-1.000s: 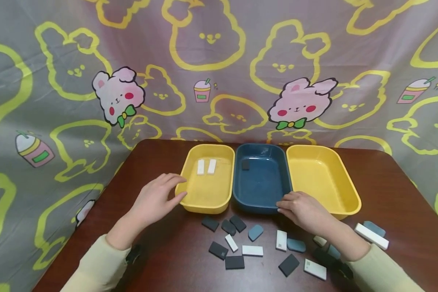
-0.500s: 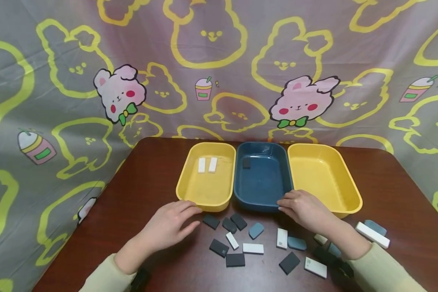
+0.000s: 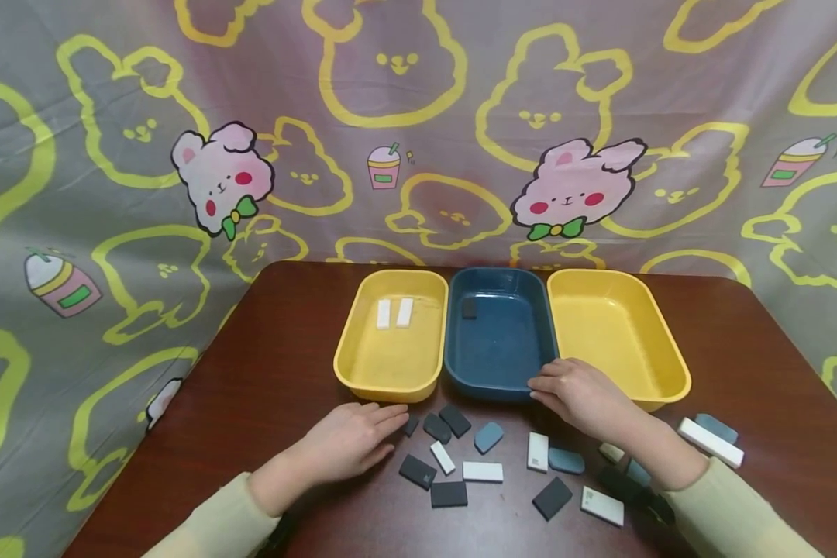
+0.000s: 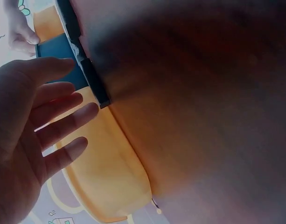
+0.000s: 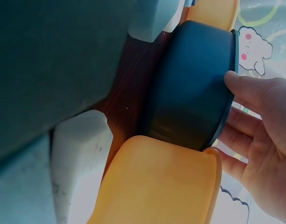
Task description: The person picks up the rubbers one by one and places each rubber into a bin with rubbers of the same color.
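My left hand [image 3: 345,442] hovers low over the table, fingers extended and slightly bent. Its fingertips overlap a black eraser-like block [image 3: 410,426] in the head view, partly hiding it. In the left wrist view the left fingers [image 4: 70,119] are spread apart, with nothing between them and the thumb. My right hand [image 3: 582,399] pinches the near right corner of the blue tray [image 3: 498,353]. In the right wrist view its thumb presses the rim of the blue tray [image 5: 191,84] from outside, the other fingers behind the rim. One dark block [image 3: 469,309] lies inside this tray.
A yellow tray [image 3: 390,364] holding two white blocks [image 3: 404,313] stands left of the blue one; another yellow tray [image 3: 607,333] stands at right. Black, white and blue-grey blocks [image 3: 488,437] lie scattered in front. A patterned curtain [image 3: 453,155] hangs behind the table.
My left hand has moved from the left yellow tray's side down and right toward the black block. The right hand stays at the blue tray's corner.
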`<action>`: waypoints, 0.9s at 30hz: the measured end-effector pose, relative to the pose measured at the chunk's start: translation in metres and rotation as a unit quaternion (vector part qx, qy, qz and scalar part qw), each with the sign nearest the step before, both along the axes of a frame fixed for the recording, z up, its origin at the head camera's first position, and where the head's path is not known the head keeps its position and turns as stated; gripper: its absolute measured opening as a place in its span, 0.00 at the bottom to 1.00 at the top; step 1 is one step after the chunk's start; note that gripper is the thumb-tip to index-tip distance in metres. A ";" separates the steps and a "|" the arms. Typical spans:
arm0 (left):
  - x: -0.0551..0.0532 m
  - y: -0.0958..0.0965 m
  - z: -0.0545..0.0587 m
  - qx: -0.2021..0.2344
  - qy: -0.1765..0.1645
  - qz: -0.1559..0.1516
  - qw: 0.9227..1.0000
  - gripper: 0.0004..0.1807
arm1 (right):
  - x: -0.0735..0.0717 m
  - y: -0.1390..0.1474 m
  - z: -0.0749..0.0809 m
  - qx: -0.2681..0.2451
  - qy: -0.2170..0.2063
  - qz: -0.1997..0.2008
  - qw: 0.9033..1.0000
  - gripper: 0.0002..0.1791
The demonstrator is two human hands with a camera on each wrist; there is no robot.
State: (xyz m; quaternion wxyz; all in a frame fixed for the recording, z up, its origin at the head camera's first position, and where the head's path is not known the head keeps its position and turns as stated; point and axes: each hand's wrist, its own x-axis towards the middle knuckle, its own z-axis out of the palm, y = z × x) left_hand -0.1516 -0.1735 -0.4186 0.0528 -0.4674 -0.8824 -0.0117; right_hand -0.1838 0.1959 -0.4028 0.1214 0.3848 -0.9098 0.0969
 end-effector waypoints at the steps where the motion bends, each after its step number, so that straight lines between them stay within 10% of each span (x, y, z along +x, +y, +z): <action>1: -0.001 0.000 0.000 -0.002 -0.002 0.002 1.000 0.24 | 0.000 0.000 0.000 -0.001 0.001 0.001 1.000 0.12; 15: -0.003 0.002 -0.005 -0.025 -0.036 0.023 0.999 0.23 | 0.000 0.000 0.000 -0.002 -0.003 0.003 1.000 0.11; 27: 0.001 -0.001 -0.005 0.007 0.001 0.000 1.000 0.15 | 0.001 0.001 0.000 -0.009 0.002 0.007 1.000 0.10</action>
